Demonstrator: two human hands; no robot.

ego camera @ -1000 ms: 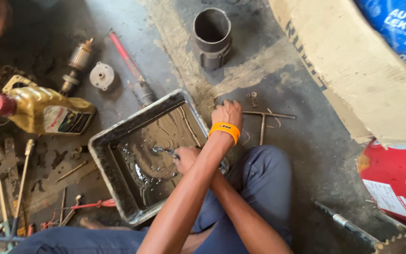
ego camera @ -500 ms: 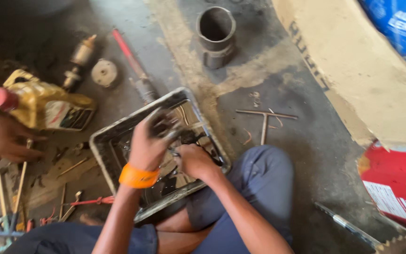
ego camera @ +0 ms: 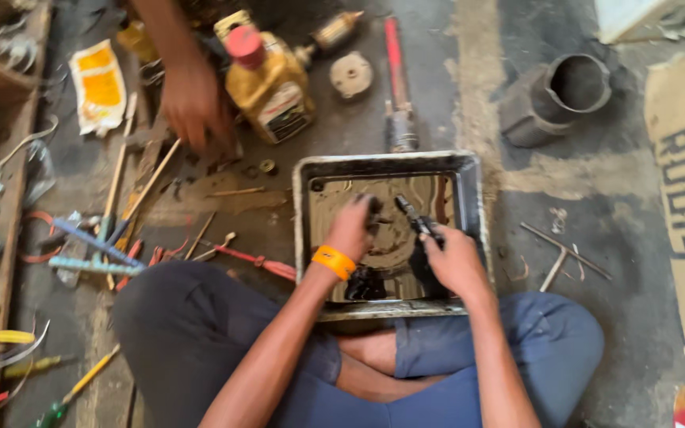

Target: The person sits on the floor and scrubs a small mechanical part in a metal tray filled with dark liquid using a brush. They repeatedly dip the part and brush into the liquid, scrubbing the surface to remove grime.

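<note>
Both hands work in the oily tray [ego camera: 469, 170]: left hand [ego camera: 352, 228] curled on something dark, right hand [ego camera: 452, 257] gripping perhaps a tool

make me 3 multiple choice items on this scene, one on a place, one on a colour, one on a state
1. Where is the metal tray?
A. on a shelf
B. on the floor before the seated person's crossed legs
C. atop the cardboard

2. What colour is the wristband on the left hand?
A. orange
B. green
C. white

3. What is the right hand doing?
A. resting flat on a knee
B. gripping a small dark tool over the tray
C. holding the oil bottle

Key: 1 B, the tray sits on the floor just beyond the legs. 2 A, the band is bright orange. 3 B, its fingers close around the tool above the oily tray.
</note>
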